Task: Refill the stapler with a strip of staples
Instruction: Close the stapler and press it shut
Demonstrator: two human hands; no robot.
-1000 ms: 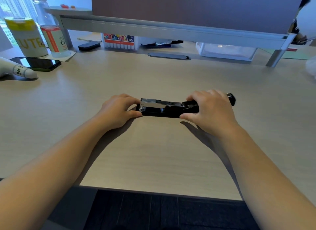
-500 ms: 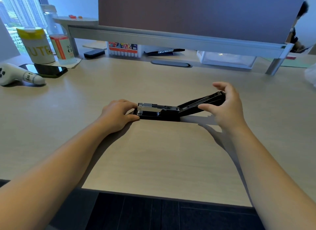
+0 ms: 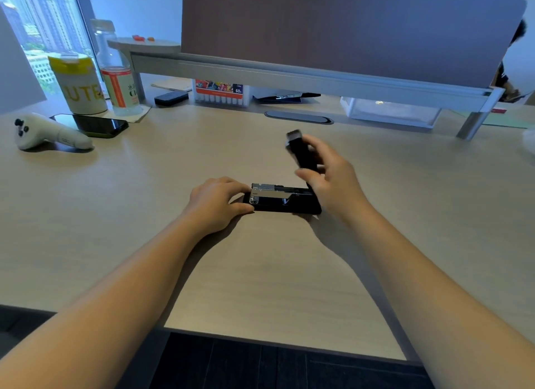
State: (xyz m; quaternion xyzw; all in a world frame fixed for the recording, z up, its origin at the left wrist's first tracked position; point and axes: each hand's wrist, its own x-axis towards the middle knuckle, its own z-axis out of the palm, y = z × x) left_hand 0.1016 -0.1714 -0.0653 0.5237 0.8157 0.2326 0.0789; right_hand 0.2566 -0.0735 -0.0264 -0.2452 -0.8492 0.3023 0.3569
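Note:
A black stapler (image 3: 282, 199) lies on the light wood desk (image 3: 260, 273), its metal staple channel (image 3: 269, 192) showing on top. My left hand (image 3: 215, 204) pinches the stapler's left front end and holds it down. My right hand (image 3: 330, 180) grips the black top cover (image 3: 301, 152), which stands nearly upright over the right, hinge end and is blurred. No strip of staples is visible.
At the far left lie a white controller (image 3: 46, 134), a black phone (image 3: 92, 123), a yellow-labelled cup (image 3: 79, 84) and a bottle (image 3: 117, 78). Under a raised shelf (image 3: 289, 73) at the back are a marker box (image 3: 220, 93) and a clear tray (image 3: 388, 110).
My right hand has swung the stapler's top cover from folded flat out to the right up to nearly upright. My left hand has stayed on the front end.

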